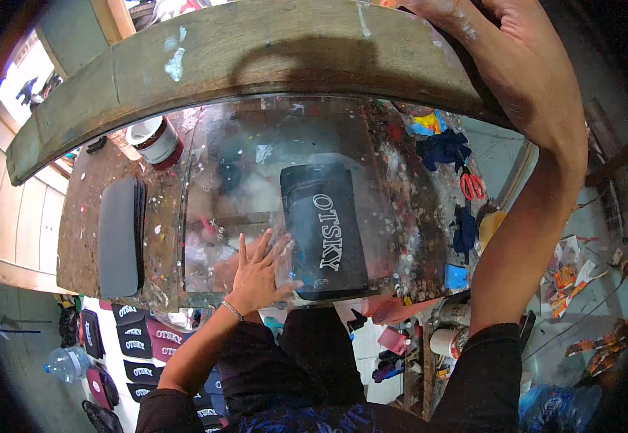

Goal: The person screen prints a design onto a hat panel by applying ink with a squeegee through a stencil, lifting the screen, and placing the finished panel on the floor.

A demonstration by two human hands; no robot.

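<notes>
Black panel (305, 216) lay on the tabletop (162, 234), my left hand (255, 276) at its edge, fingers spread; right hand (476, 22) up by the board (415, 61), couldn't tell its grip. Lining-up step, I guess; next move needed steadiness.

Black white-lettered panel (325, 234), flat on table (162, 249), wooden frame (270, 54) raised

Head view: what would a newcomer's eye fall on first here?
First, probably, the long, paint-spotted wooden beam arching across the top, with the person's right hand at its upper right. Next, the flat black piece with white outlined lettering at the centre, the person's spread left hand at its lower left. The red-handled scissors also stand out, at the table's right side.
</notes>
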